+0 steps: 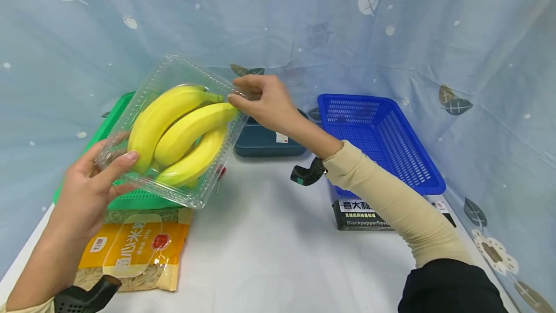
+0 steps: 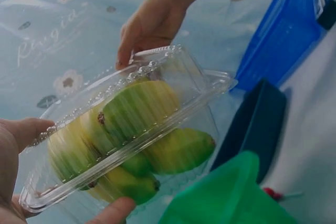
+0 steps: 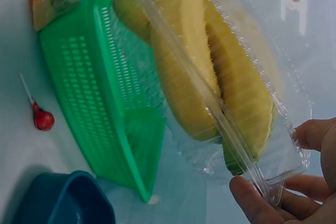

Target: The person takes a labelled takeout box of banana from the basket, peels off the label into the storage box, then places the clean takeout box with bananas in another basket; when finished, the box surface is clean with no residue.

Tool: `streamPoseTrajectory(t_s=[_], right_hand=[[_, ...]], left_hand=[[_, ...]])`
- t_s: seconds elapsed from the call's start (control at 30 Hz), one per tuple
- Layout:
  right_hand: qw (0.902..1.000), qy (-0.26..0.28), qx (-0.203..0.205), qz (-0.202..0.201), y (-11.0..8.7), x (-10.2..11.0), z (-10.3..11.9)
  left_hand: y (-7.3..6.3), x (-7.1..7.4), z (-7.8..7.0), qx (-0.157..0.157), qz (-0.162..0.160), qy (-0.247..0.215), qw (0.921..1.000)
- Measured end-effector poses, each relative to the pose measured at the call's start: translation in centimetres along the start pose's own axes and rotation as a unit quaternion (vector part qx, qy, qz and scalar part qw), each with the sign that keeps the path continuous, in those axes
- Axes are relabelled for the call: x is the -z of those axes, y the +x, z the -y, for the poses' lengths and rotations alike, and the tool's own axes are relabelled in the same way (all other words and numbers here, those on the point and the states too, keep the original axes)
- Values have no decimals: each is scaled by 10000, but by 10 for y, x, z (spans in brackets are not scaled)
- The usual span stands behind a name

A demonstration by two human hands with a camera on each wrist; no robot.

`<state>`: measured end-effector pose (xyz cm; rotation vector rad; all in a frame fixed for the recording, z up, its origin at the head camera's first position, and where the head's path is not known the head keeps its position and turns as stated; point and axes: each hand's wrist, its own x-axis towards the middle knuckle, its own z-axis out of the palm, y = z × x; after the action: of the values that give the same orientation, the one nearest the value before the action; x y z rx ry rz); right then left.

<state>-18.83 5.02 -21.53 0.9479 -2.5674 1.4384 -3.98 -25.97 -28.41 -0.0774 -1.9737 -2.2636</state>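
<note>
Bananas (image 1: 187,124) fill a clear plastic clamshell box (image 1: 199,201), which is held up tilted above a green basket (image 1: 139,201). My left hand (image 1: 97,177) grips the box's near left corner, thumb on top and fingers beneath. At the far right corner my right hand (image 1: 267,100) pinches the rim between thumb and fingers. The lid lies over the bananas in the left wrist view. From the right wrist view, the green basket (image 3: 79,72) stands below the box, and the right thumb and fingers hold the box's end.
An orange noodle bag (image 1: 130,250) lies in front of the green basket. A dark teal container (image 1: 265,141) stands at the back. On the right are a blue basket (image 1: 408,149) and a black box (image 1: 360,221). A red lollipop (image 3: 42,118) lies beside the green basket.
</note>
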Motion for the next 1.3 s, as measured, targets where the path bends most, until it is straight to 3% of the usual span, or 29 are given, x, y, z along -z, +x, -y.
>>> streamPoseTrajectory(t_s=[0.2,0.43,0.67,0.87,1.03,1.3], right_hand=[[9992,-385,37,113,21,-16,1],[9974,-599,-164,375,46,-41,-3],[9938,-987,-14,521,66,-67,-7],[9887,-1377,-164,564,83,-86,-13],[9881,-1420,-271,530,94,-102,-22],[9840,-1686,-505,268,109,-121,-37]], left_hand=[[4,13,1,-5,-55,-386,9992],[6,26,3,321,-376,-733,9961],[10,43,6,619,-809,-387,9940],[19,55,13,966,-1009,-193,9900],[27,63,18,1368,-958,-271,9856],[45,64,23,1933,-687,231,9785]])
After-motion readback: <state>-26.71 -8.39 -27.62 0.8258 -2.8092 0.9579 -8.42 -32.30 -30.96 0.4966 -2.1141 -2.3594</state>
